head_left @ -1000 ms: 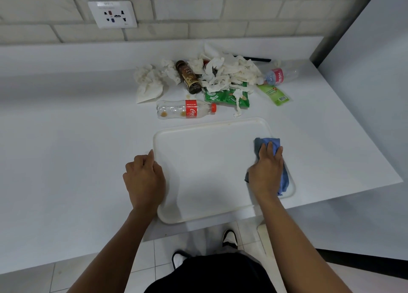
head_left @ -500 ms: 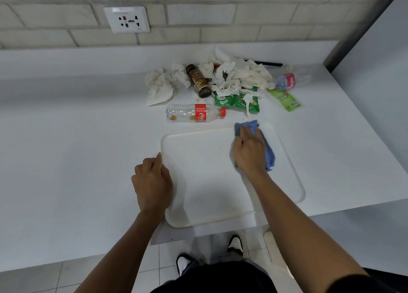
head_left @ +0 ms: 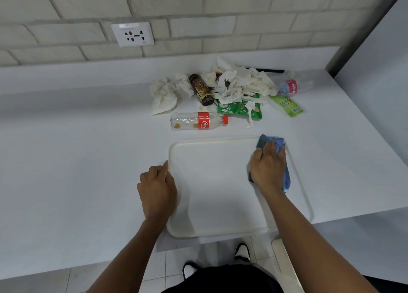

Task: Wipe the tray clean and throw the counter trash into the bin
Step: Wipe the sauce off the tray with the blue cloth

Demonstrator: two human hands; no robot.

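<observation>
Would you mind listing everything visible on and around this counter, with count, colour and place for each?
tray: 1, white, near counter edge, overhanging slightly
cloth: 1, blue, on the tray's far right corner, under the right hand
cola bottle: 1, clear with red label and cap, lying just beyond the tray
brown bottle: 1, dark brown, lying in the trash pile
water bottle: 1, clear with pink label, right of the pile
crumpled tissues: many, white, heaped behind the tray
green wrappers: several, green, front of the pile
black stick: 1, behind the pile
counter: 1, white
wall socket: 1, white, on the brick wall
left hand: holds the tray's left rim
right hand: presses the cloth
</observation>
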